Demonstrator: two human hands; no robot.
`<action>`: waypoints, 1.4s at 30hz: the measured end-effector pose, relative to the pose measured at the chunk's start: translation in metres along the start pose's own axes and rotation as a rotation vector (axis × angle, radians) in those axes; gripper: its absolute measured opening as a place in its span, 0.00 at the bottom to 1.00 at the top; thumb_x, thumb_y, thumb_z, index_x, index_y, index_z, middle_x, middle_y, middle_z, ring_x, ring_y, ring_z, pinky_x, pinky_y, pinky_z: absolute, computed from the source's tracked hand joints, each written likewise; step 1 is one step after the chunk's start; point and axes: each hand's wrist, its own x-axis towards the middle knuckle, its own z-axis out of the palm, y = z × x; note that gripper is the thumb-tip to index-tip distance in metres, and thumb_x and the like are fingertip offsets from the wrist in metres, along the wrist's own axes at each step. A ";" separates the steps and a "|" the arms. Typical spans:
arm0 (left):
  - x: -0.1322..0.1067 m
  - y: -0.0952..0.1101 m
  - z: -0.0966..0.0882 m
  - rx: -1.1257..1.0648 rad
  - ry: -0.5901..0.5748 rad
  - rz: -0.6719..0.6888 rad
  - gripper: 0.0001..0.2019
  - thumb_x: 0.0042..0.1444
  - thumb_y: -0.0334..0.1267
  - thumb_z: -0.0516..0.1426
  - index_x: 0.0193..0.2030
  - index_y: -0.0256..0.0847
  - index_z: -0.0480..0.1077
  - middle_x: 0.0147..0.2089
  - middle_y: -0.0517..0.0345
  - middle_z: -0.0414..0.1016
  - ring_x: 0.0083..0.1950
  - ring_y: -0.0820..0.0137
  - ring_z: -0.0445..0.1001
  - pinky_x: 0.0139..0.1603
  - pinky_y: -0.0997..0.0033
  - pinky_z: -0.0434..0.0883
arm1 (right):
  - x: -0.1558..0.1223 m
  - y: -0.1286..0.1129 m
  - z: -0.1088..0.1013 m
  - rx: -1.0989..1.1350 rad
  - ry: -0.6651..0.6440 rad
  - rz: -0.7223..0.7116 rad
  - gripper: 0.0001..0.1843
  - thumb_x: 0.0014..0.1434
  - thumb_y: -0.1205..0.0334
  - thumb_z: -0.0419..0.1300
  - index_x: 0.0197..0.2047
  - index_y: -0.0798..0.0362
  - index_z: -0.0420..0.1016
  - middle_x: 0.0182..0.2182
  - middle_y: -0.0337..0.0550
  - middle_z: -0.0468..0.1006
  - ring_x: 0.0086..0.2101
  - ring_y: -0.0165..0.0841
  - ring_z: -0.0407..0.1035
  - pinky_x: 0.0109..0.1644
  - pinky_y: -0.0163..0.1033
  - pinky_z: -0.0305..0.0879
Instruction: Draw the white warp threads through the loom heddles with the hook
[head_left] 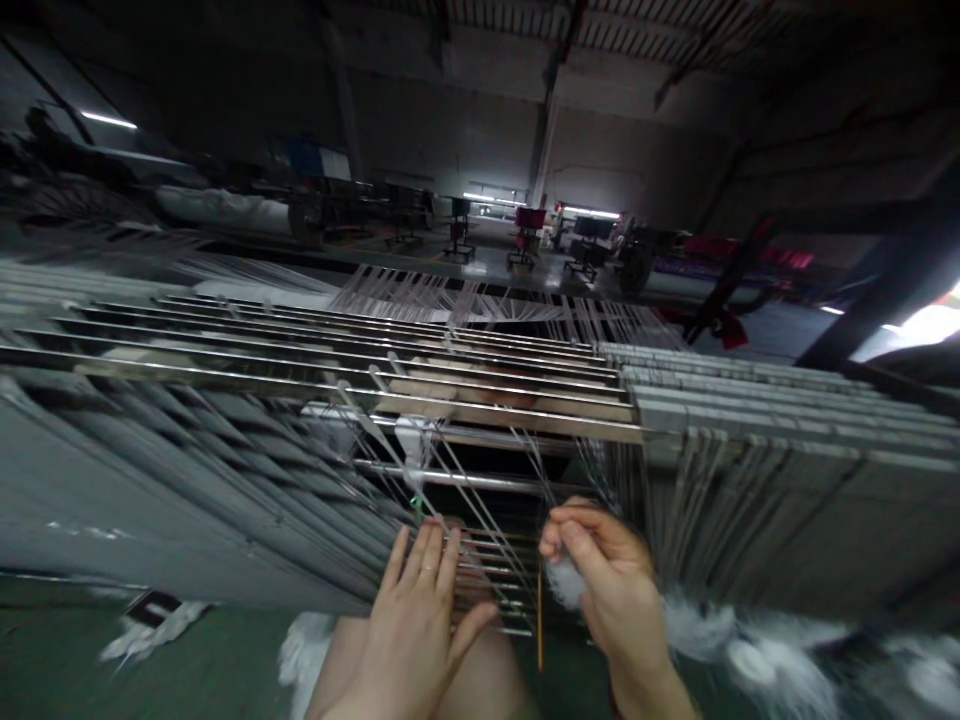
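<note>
My left hand (pixel 416 625) rests with spread fingers against thin horizontal metal rods (pixel 487 570) of a yarn frame, and its fingertips touch the strands. My right hand (pixel 611 585) pinches between thumb and fingers, pressing a tuft of white fibre (pixel 564 583) against the palm side. A thin orange-brown stick (pixel 539 620) hangs upright just left of that hand. Fine yarn strands (pixel 536 470) run down from the long steel bars (pixel 360 385) towards both hands. My forearms partly hide the lower rods.
Dense grey sheets of warp yarn (pixel 780 510) slope away on both sides of the frame. White fluff lies in heaps (pixel 772 655) on the green floor (pixel 67 625). Beyond the bars stand dark textile machines (pixel 634 265) and a concrete pillar (pixel 544 140) in a dim hall.
</note>
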 end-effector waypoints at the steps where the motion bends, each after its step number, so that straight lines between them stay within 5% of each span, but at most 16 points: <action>1: 0.002 0.007 -0.002 -0.045 0.000 0.028 0.34 0.56 0.56 0.51 0.60 0.27 0.62 0.61 0.31 0.64 0.62 0.46 0.60 0.59 0.38 0.60 | 0.000 0.001 0.001 0.047 0.002 0.019 0.06 0.61 0.62 0.58 0.39 0.46 0.77 0.30 0.38 0.79 0.26 0.27 0.72 0.30 0.31 0.67; 5: 0.001 0.021 -0.016 -0.468 -0.012 0.090 0.19 0.59 0.39 0.52 0.57 0.44 0.65 0.64 0.47 0.62 0.64 0.56 0.60 0.57 0.51 0.66 | 0.003 -0.001 0.013 -0.032 0.051 -0.026 0.06 0.63 0.63 0.55 0.40 0.51 0.73 0.44 0.47 0.78 0.31 0.29 0.75 0.33 0.33 0.69; 9: -0.005 0.007 -0.016 -1.073 0.067 -0.308 0.09 0.60 0.36 0.50 0.45 0.44 0.68 0.58 0.48 0.69 0.60 0.61 0.67 0.59 0.58 0.66 | 0.011 0.003 0.030 -0.194 0.037 -0.209 0.07 0.63 0.68 0.54 0.39 0.51 0.73 0.48 0.47 0.75 0.46 0.37 0.72 0.49 0.44 0.69; 12: 0.002 0.003 -0.005 -1.414 0.149 -0.615 0.20 0.58 0.40 0.52 0.57 0.42 0.58 0.62 0.42 0.64 0.60 0.60 0.66 0.60 0.57 0.64 | 0.019 0.011 0.040 -0.341 0.033 -0.400 0.10 0.61 0.73 0.54 0.41 0.52 0.74 0.47 0.48 0.76 0.50 0.37 0.69 0.55 0.47 0.65; 14: 0.014 0.009 0.000 -1.539 0.068 -0.602 0.27 0.55 0.41 0.54 0.61 0.39 0.54 0.63 0.39 0.62 0.61 0.59 0.65 0.60 0.57 0.64 | 0.024 0.013 0.045 -0.489 0.042 -0.505 0.12 0.61 0.75 0.53 0.42 0.54 0.74 0.45 0.49 0.77 0.49 0.37 0.69 0.54 0.46 0.66; 17: 0.031 0.019 -0.001 -1.451 -0.054 -0.397 0.24 0.56 0.37 0.52 0.60 0.38 0.59 0.59 0.42 0.68 0.60 0.60 0.66 0.60 0.57 0.64 | 0.028 0.009 0.047 -0.738 0.051 -0.575 0.13 0.60 0.75 0.51 0.42 0.56 0.75 0.42 0.51 0.78 0.47 0.39 0.70 0.51 0.46 0.68; 20: 0.038 0.008 -0.010 -1.032 0.070 -0.287 0.18 0.59 0.32 0.47 0.54 0.38 0.66 0.52 0.45 0.73 0.57 0.62 0.69 0.58 0.57 0.65 | 0.028 0.001 0.046 -0.872 0.057 -0.553 0.14 0.61 0.73 0.50 0.41 0.55 0.76 0.39 0.50 0.79 0.41 0.38 0.72 0.47 0.44 0.70; 24: 0.039 -0.026 -0.020 -0.485 0.242 -0.306 0.18 0.59 0.29 0.44 0.53 0.33 0.67 0.48 0.40 0.72 0.52 0.57 0.72 0.51 0.54 0.69 | 0.029 -0.001 0.046 -0.923 0.029 -0.514 0.14 0.60 0.72 0.50 0.42 0.55 0.76 0.37 0.48 0.80 0.39 0.37 0.72 0.42 0.41 0.71; 28: 0.046 -0.038 -0.027 -0.241 0.120 -0.331 0.21 0.58 0.26 0.44 0.56 0.28 0.66 0.49 0.33 0.70 0.50 0.51 0.72 0.45 0.51 0.71 | 0.033 0.003 0.048 -0.932 -0.025 -0.467 0.15 0.60 0.72 0.50 0.42 0.54 0.77 0.37 0.47 0.80 0.40 0.38 0.71 0.45 0.42 0.70; 33: 0.056 -0.031 -0.028 -0.440 0.160 -0.341 0.20 0.53 0.26 0.48 0.51 0.32 0.72 0.44 0.36 0.72 0.48 0.49 0.72 0.47 0.44 0.69 | 0.036 0.003 0.047 -0.878 -0.026 -0.473 0.13 0.59 0.72 0.51 0.39 0.54 0.77 0.37 0.46 0.81 0.43 0.39 0.70 0.52 0.46 0.66; 36: 0.061 -0.033 -0.022 -0.610 0.221 -0.318 0.18 0.50 0.28 0.51 0.46 0.34 0.74 0.48 0.37 0.72 0.56 0.47 0.66 0.54 0.42 0.64 | 0.038 0.004 0.046 -0.831 -0.021 -0.454 0.12 0.59 0.72 0.53 0.38 0.52 0.77 0.37 0.43 0.81 0.44 0.38 0.71 0.55 0.46 0.64; 39: 0.066 -0.037 -0.019 -0.783 0.241 -0.283 0.14 0.51 0.31 0.52 0.43 0.37 0.73 0.50 0.42 0.73 0.56 0.55 0.68 0.56 0.51 0.65 | 0.040 0.006 0.046 -0.797 -0.028 -0.460 0.11 0.59 0.71 0.54 0.37 0.51 0.77 0.37 0.42 0.81 0.42 0.36 0.72 0.56 0.45 0.64; 42: 0.071 -0.038 -0.025 -0.967 0.271 -0.325 0.11 0.55 0.35 0.50 0.44 0.38 0.68 0.44 0.47 0.76 0.42 0.63 0.77 0.43 0.61 0.74 | 0.042 0.007 0.046 -0.774 -0.025 -0.471 0.10 0.59 0.70 0.55 0.37 0.51 0.78 0.36 0.41 0.81 0.43 0.36 0.72 0.55 0.44 0.65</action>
